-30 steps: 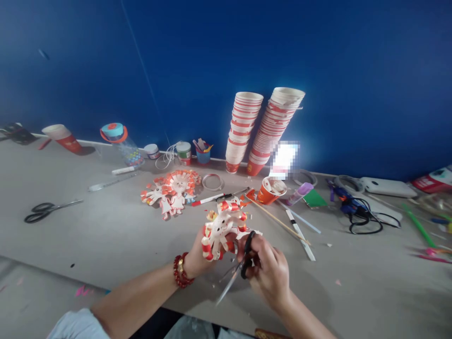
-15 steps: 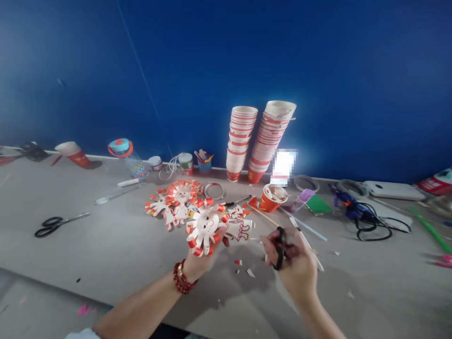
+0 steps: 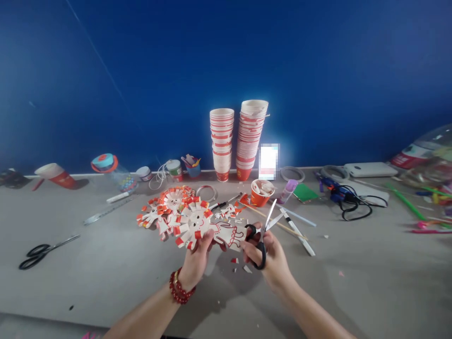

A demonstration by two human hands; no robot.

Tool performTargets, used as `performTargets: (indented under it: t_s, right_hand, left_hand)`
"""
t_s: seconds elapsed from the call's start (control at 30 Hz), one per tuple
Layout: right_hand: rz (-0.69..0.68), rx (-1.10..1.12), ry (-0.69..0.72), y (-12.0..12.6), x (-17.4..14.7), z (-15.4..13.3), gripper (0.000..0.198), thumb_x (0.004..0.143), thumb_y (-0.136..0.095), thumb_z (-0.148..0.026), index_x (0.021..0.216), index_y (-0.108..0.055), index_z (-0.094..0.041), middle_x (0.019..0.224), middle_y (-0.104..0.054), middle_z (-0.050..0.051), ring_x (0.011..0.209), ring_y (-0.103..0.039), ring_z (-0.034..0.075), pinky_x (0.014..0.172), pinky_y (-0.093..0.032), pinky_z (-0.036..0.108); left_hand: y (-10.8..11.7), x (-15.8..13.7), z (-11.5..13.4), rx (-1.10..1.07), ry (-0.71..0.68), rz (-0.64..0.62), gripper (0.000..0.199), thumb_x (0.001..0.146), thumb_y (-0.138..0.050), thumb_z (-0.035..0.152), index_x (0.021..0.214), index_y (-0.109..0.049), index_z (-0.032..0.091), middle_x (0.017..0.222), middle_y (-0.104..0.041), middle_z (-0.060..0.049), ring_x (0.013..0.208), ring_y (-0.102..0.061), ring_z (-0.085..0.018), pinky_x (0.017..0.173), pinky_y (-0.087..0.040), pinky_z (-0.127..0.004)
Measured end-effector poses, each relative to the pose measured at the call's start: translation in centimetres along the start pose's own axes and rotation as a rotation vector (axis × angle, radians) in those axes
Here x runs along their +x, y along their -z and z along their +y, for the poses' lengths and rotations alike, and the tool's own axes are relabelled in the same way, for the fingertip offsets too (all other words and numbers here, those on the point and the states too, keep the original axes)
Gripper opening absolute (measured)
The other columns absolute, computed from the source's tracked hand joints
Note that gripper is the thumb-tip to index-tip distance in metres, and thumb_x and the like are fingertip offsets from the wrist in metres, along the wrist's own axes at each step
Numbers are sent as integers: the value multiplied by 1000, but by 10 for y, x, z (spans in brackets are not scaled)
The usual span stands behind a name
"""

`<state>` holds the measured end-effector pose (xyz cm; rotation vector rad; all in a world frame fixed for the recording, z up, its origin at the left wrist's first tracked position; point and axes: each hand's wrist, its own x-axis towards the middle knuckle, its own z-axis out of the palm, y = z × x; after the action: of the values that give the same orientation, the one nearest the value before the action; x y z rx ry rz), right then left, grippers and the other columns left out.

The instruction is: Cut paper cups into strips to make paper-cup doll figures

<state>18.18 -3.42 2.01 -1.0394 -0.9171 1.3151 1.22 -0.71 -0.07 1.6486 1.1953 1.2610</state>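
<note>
At the lower centre of the frame, the fingers of the left hand (image 3: 195, 264) hold a white paper figure (image 3: 195, 222) with curled red-and-white strips round its face, while those of the right hand (image 3: 277, 262) grip black-handled scissors (image 3: 262, 241), blades splayed and pointing up, beside the figure's drawn legs. More paper figures (image 3: 173, 198) lie left of centre on the grey surface (image 3: 123, 268), and two stacks of paper cups (image 3: 222, 146) stand mid-frame before the blue wall (image 3: 141, 70)
</note>
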Motion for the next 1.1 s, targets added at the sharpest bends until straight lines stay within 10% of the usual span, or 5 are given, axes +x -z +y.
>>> performTargets:
  t_s: [0.2,0.63,1.1]
  right_hand:
    - [-56,-37,-61,-10,-4,1,39,68,-77,-42,83,-48,-21,63,-56,-5,46,-56,11,40,-42,20]
    - [-564,-499,-224,34,-6,-21,53,76,-55,-69,72,-52,-16,58,-63,3,45,-45,9,43,-31,20]
    - [-506,-308,-226,11,-16,-1,60,72,-57,-72,89,-56,-14,61,-63,2,41,-39,8,39,-28,19]
  left_hand:
    - [-2,0,14,-234,170,-110,29,83,-60,40,90,-70,14,80,-72,-6,80,-66,-20,77,-53,-31]
    - [8,10,23,-487,260,-162,22,86,-56,35,78,-61,15,61,-63,1,49,-60,-14,49,-53,-26]
    - [0,2,32,-266,208,-62,19,87,-55,31,79,-63,15,70,-71,-4,67,-66,-17,66,-54,-26]
